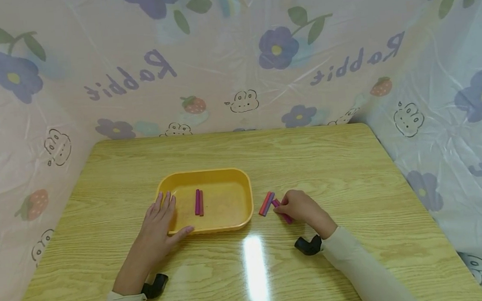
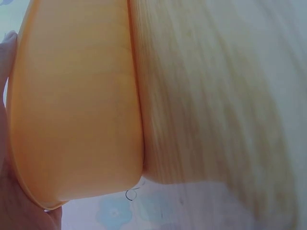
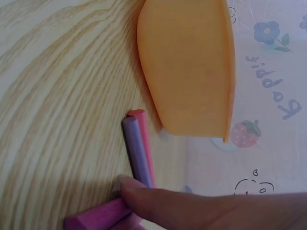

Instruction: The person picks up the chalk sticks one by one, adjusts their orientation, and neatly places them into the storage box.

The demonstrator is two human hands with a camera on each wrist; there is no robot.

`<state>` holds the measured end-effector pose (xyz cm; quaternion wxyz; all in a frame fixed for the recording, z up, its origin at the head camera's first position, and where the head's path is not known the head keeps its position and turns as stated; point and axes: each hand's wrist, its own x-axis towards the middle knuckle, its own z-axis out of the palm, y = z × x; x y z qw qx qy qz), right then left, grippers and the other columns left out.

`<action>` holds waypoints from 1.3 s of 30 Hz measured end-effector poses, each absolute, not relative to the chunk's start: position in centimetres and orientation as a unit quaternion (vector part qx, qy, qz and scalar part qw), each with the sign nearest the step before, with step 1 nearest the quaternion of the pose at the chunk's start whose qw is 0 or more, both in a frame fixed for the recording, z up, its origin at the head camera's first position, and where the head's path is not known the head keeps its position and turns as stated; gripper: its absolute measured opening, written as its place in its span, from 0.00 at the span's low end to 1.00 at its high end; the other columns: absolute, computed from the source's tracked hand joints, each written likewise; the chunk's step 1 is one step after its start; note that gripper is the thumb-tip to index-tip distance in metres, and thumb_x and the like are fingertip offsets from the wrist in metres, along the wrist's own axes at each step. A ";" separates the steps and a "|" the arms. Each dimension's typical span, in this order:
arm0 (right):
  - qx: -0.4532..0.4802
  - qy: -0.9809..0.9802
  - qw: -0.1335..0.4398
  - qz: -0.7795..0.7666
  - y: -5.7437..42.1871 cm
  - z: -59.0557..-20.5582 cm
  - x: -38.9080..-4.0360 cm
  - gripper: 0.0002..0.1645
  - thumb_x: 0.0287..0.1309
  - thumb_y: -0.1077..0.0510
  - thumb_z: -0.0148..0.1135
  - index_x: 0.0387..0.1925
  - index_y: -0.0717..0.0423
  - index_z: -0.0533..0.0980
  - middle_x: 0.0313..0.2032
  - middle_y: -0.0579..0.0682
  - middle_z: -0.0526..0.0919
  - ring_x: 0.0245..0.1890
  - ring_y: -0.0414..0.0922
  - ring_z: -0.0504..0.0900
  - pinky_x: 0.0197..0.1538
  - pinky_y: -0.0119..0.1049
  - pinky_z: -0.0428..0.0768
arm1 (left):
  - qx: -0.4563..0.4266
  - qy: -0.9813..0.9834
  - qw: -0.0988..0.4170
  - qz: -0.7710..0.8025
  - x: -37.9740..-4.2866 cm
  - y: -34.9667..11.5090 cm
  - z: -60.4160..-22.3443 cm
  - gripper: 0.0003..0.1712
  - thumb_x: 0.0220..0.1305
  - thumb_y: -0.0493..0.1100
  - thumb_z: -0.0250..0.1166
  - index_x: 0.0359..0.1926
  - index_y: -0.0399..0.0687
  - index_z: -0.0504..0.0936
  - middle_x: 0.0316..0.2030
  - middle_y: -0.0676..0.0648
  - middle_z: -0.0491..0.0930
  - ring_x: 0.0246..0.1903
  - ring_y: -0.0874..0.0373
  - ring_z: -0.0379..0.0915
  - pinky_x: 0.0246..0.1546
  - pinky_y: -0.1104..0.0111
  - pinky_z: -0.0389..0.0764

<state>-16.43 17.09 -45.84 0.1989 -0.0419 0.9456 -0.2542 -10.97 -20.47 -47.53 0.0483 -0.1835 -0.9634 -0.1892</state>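
Note:
My right hand point(image 1: 300, 207) pinches a magenta chalk-like stick point(image 1: 288, 219) lying slantwise on the table; the fingers hide part of it. In the right wrist view the thumb point(image 3: 153, 201) covers one end of this magenta stick point(image 3: 96, 215). Close by, a purple stick point(image 1: 269, 204) lies alongside an orange-red one point(image 1: 264, 203). Inside a yellow tray point(image 1: 213, 228) are a magenta stick point(image 1: 197, 202) and a reddish stick point(image 1: 201, 203), side by side. My left hand point(image 1: 158, 228) rests on the tray's left end, fingers extended over the rim and thumb along the near edge.
The tray stands on a wood-grain table point(image 1: 309, 159), just left of the loose sticks. A printed cloth point(image 1: 226, 76) hangs behind the table and along both sides. Each wrist carries a black mount point(image 1: 308, 246).

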 end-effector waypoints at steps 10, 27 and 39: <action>-0.028 0.944 0.186 -0.270 17.0 -45.7 -16.4 0.14 0.55 0.52 0.65 0.31 0.61 0.79 0.23 0.47 0.78 0.22 0.41 0.73 0.25 0.32 0.72 | -0.183 -0.964 0.047 -0.188 -11.0 -20.5 -47.5 0.55 0.59 0.67 0.55 0.71 0.34 0.46 0.70 0.36 0.43 0.70 0.47 0.28 0.65 0.48 0.41; -0.042 0.931 0.191 -0.309 18.2 -45.3 -16.3 0.12 0.59 0.54 0.61 0.33 0.62 0.79 0.27 0.50 0.79 0.24 0.42 0.75 0.27 0.32 0.74 | -0.177 -0.965 0.038 -0.190 -10.9 -20.4 -47.6 0.55 0.59 0.69 0.53 0.71 0.35 0.44 0.71 0.37 0.42 0.70 0.48 0.26 0.66 0.49 0.39; -0.063 0.910 0.200 -0.357 19.2 -44.6 -16.5 0.13 0.63 0.55 0.56 0.33 0.63 0.78 0.21 0.54 0.80 0.23 0.47 0.76 0.27 0.33 0.72 | -0.175 -0.966 0.032 -0.188 -11.0 -20.4 -47.5 0.55 0.60 0.69 0.53 0.71 0.36 0.43 0.71 0.37 0.41 0.70 0.50 0.24 0.65 0.47 0.40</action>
